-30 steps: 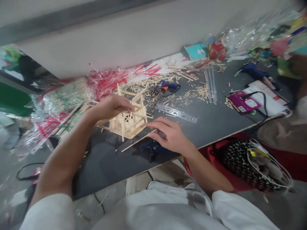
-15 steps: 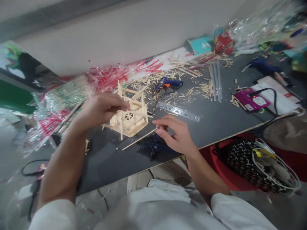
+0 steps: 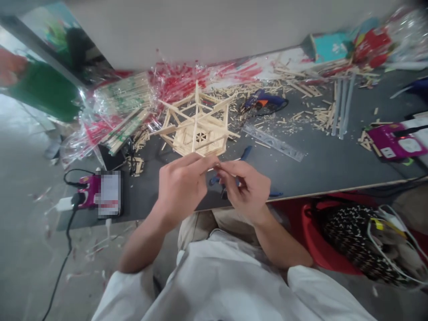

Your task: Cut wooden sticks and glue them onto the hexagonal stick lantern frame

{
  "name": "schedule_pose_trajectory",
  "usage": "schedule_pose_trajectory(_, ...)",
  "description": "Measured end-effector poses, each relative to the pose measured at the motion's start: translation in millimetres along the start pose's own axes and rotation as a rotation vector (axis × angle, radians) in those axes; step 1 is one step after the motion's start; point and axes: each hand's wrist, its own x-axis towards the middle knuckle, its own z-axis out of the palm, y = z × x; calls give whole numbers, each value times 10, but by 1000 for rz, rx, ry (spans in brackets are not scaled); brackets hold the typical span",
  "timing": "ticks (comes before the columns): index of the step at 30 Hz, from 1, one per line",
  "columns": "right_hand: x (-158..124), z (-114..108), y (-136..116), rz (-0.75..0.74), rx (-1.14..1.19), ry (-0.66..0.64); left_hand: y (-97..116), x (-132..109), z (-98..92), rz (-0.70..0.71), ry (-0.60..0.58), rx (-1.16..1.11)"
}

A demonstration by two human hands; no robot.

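A hexagonal model built of thin wooden sticks [image 3: 197, 127] stands on the dark table [image 3: 317, 165]. In front of it, near the table's front edge, my left hand [image 3: 180, 185] and my right hand [image 3: 249, 187] meet fingertip to fingertip. Both pinch a short thin wooden stick between them, most of it hidden by the fingers. Neither hand touches the model. Under my hands on the table lies a blue-handled tool [image 3: 245, 154], partly hidden.
A clear ruler [image 3: 274, 142], a blue glue gun [image 3: 264, 99], glue sticks [image 3: 341, 107] and scattered stick offcuts lie behind. Packs of sticks in plastic wrap [image 3: 123, 107] sit at the left. A magenta device [image 3: 389, 142] is at right, another with a cable [image 3: 88, 196] at left. A patterned bag [image 3: 351, 232] lies below.
My left hand left the model and came forward. My right hand lifted the long stick off the table. Both hands now meet in front of the model. The view shifted right and down.
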Motion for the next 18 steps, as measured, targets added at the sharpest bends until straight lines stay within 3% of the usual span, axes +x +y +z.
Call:
schedule_pose_trajectory(5,-260,107,22,245,178,17,190,-216,108,-127,46,78)
schedule_pose_trajectory(11,-384,141,0,292,292,10,222,-414,147,-124,181,188)
schedule_pose_trajectory(13,-381,141,-13,319,296,-2,123,-433,134,-59,141,135)
schedule_pose_trajectory(16,-362,144,-13,383,300,-38,-100,-410,118,113,-71,15)
schedule_pose_trajectory(18,-351,149,4,414,331,-55,-244,-374,115,160,-149,-42)
